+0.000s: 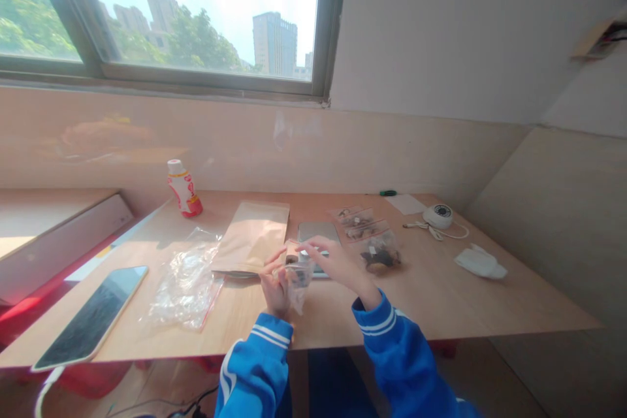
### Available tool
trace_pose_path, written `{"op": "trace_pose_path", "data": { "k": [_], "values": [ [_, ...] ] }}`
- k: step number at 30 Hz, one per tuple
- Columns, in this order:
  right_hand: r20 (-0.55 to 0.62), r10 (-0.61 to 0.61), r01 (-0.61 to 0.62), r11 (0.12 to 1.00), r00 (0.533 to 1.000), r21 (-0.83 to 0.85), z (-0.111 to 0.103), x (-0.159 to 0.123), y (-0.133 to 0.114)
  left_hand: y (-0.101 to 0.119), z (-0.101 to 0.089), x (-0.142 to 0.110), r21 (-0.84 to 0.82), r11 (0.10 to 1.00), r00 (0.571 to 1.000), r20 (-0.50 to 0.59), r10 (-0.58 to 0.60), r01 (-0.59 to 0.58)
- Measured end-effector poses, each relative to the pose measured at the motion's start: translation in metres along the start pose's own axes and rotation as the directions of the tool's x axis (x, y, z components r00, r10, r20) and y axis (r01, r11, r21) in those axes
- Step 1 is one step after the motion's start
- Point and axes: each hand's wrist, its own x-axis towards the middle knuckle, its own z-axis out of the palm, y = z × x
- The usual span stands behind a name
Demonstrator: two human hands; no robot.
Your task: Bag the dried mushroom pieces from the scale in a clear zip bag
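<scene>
My left hand (275,286) is closed around one side of a small clear plastic bag (300,284) with something dark inside, held over the front of the table. From the right, my right hand (333,262) reaches across, its fingertips pinched at the bag's upper edge. Just behind my hands lies a flat grey scale-like device (317,231), partly covered by them. A brown paper bag (257,228) rests to the left of it. On the right are a clear zip bag of dark dried pieces (381,256) and several smaller filled zip bags (361,223).
Crumpled clear plastic bags (183,284) and a phone (93,317) on a cable lie at left. Behind stands a red-and-white bottle (184,189). Toward the right are a white round device (437,215) with its cord, a white paper (405,204), a green-handled tool (388,193) and a crumpled white item (481,262).
</scene>
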Motion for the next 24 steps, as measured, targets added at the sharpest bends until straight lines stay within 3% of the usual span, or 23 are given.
{"op": "trace_pose_path", "data": {
  "k": [2,5,7,10,15,20,24],
  "values": [
    [-0.136,0.013,-0.012,1.0,0.991,0.01,0.004,-0.009,0.007,-0.001,0.0,0.0,0.015,1.0,0.999,-0.034,0.022,-0.022],
    [-0.314,0.187,-0.169,0.982,0.931,0.085,0.021,-0.022,0.028,-0.002,0.002,0.0,0.047,0.996,0.994,-0.079,0.081,-0.077],
    [-0.248,0.306,-0.261,0.945,0.919,0.196,0.037,-0.028,0.04,-0.002,0.002,0.0,0.063,0.992,0.99,-0.082,0.113,-0.108],
    [-0.131,0.322,-0.263,0.903,0.938,0.339,0.055,-0.03,0.045,0.003,0.0,0.001,0.11,0.985,0.991,-0.014,0.134,-0.131],
    [-0.203,0.255,-0.123,0.856,0.945,0.502,0.048,-0.028,0.038,0.015,-0.001,0.007,0.202,0.957,0.976,0.095,0.194,-0.209],
    [-0.163,0.238,-0.094,0.791,0.958,0.604,0.023,-0.037,0.041,0.016,0.004,0.012,0.202,0.979,0.999,0.026,-0.032,0.026],
    [-0.177,0.223,-0.064,0.775,0.959,0.629,0.021,-0.04,0.052,0.012,0.005,0.011,0.173,0.955,0.949,0.164,-0.27,0.242]
  ]
}}
